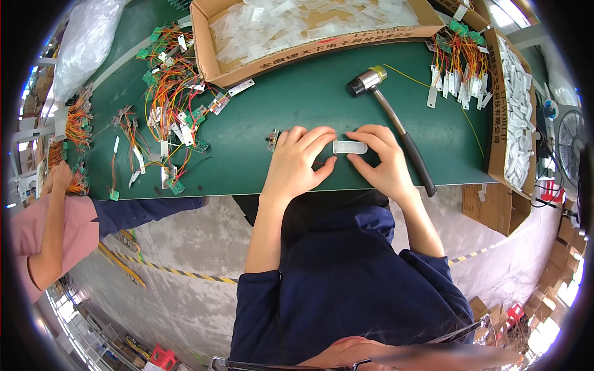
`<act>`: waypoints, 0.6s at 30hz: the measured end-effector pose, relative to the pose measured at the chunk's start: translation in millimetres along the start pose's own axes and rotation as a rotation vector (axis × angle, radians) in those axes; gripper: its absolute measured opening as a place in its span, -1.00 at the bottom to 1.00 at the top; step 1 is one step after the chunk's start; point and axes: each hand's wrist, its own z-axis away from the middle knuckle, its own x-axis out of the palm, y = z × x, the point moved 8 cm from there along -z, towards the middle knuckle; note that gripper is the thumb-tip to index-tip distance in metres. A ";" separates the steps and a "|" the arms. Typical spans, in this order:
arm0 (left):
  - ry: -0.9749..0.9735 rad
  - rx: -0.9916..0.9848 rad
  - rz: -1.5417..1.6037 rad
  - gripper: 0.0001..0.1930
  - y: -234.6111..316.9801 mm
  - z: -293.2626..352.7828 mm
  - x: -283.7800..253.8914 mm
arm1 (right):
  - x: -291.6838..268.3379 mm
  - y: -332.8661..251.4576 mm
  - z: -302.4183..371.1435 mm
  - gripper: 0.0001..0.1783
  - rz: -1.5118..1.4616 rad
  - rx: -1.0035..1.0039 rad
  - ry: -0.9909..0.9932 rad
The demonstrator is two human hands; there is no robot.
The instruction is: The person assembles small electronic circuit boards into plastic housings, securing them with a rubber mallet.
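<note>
Just in from the table's near edge, both my hands meet at a small translucent white plastic case [350, 147]. My right hand [385, 159] grips it, with the index finger along the far side and the thumb along the near side. The thumb and index finger of my left hand [298, 162] close in at the case's left end; its other fingers are curled. A small circuit board piece [272, 140] pokes out beside the left hand, partly hidden by it. To the right of my right hand lies a hammer [399, 123] with a black and yellow head.
A cardboard box [322, 40] of translucent sleeves stands at the back. Another box [497, 117] of white pieces is at the right. Wired circuit boards [170, 111] lie in a heap at the left, with another bundle [461, 62] back right. A co-worker's hand [59, 177] is far left.
</note>
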 end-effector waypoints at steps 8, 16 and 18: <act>0.002 0.000 -0.016 -0.65 -2.9 2.5 -1.4 | -68.6 11.0 61.8 -0.64 0.611 0.086 0.242; 0.022 0.034 -0.011 -0.65 1.3 1.8 -1.5 | -66.7 34.7 63.6 -0.57 0.550 0.366 0.083; 0.020 0.035 -0.010 -0.65 1.0 1.9 0.6 | -76.2 26.0 68.5 -0.55 0.471 0.384 0.083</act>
